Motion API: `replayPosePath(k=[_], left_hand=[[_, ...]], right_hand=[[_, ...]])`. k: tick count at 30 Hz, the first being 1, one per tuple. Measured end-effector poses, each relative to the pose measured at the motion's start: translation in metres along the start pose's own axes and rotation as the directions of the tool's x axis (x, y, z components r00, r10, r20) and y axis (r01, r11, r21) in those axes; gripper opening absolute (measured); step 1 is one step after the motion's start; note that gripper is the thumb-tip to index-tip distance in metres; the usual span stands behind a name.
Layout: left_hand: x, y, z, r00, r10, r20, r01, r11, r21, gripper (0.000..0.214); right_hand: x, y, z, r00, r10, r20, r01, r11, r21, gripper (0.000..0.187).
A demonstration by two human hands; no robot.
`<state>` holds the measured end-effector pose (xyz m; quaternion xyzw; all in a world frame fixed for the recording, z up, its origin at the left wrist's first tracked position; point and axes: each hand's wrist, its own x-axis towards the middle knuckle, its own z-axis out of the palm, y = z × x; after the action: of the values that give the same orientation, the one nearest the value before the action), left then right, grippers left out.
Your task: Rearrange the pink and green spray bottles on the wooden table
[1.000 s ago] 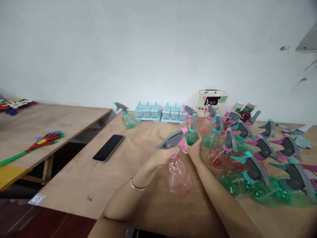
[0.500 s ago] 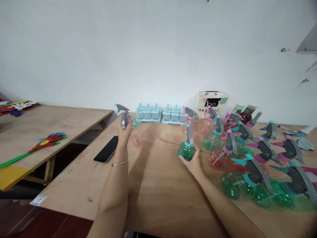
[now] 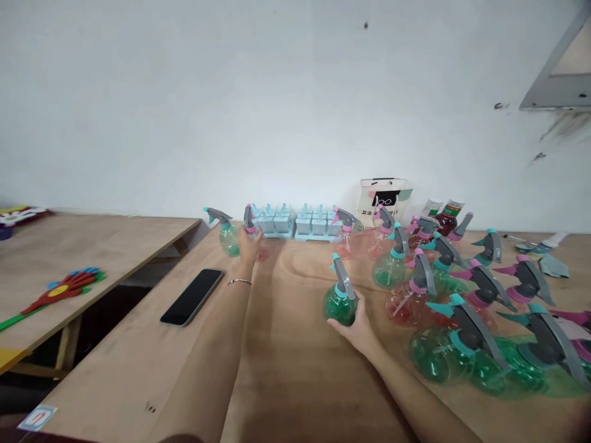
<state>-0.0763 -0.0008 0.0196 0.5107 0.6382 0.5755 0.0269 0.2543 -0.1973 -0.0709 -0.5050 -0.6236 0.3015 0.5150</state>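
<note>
My left hand (image 3: 248,247) reaches far across the wooden table (image 3: 286,363) and is wrapped round a pink spray bottle (image 3: 252,229) with a grey trigger head, set down beside a green spray bottle (image 3: 227,231) near the wall. My right hand (image 3: 357,325) cups the base of another green spray bottle (image 3: 340,299) with a grey and teal head, standing in the middle of the table. A silver bangle (image 3: 239,282) sits on my left wrist.
Several green and pink spray bottles (image 3: 462,295) crowd the table's right side. Light blue ice-pop moulds (image 3: 298,223) and a small printed box (image 3: 382,201) stand against the wall. A black phone (image 3: 191,296) lies at the left. A second table (image 3: 69,258) at the left carries a hand-shaped clapper toy (image 3: 58,291).
My left hand carried the pink bottle from in front of me to the far left, beside the green bottle by the wall. My right hand took the green bottle and drew it nearer.
</note>
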Motion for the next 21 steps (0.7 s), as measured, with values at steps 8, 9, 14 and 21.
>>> replayPosePath(k=[8, 9, 14, 21], left_hand=[[-0.028, -0.012, 0.018, 0.998, -0.048, -0.041, 0.055, 0.981, 0.184, 0.07], [-0.031, -0.014, 0.018, 0.997, -0.054, -0.048, 0.063, 0.974, 0.217, 0.075], [-0.035, -0.021, 0.012, 0.998, -0.057, 0.002, 0.054, 0.966, 0.252, 0.085], [-0.058, -0.032, -0.03, 0.993, -0.094, 0.065, 0.075, 0.965, 0.251, 0.089]], right_hand=[[0.001, 0.0, 0.0, 0.999, -0.005, 0.052, 0.003, 1.0, 0.031, 0.085], [0.001, 0.001, 0.0, 0.999, -0.002, 0.053, 0.001, 1.0, 0.032, 0.085], [0.001, 0.004, 0.001, 0.999, -0.004, 0.044, 0.003, 1.0, 0.027, 0.085], [0.001, 0.006, 0.001, 0.999, -0.01, 0.034, 0.009, 1.0, 0.016, 0.086]])
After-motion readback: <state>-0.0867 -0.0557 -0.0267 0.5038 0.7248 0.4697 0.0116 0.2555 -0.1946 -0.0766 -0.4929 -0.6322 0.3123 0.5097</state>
